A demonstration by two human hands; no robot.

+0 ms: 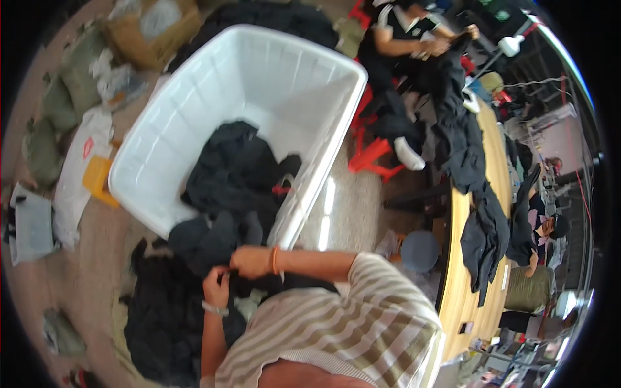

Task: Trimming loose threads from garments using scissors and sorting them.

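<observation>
A dark grey garment (206,243) drapes over the near rim of a large white plastic tub (152,136). My right hand (252,262), with an orange band at its wrist, is closed on the garment's near edge. Just to its left, my left hand (217,289) pinches the same edge, fingers pressed together. The garment's exact kind cannot be told. Inside the tub lies a heap of black clothing (231,165) with a small red spot at its right. Below my hands, a pile of black clothes (162,317) rests on the floor.
To the right runs a long wooden table (456,258) with dark garments on it. A person (401,32) handles black cloth at its far end, near red stools (375,158). Sacks (81,168), a yellow stool (98,181) and a cardboard box (152,35) stand left.
</observation>
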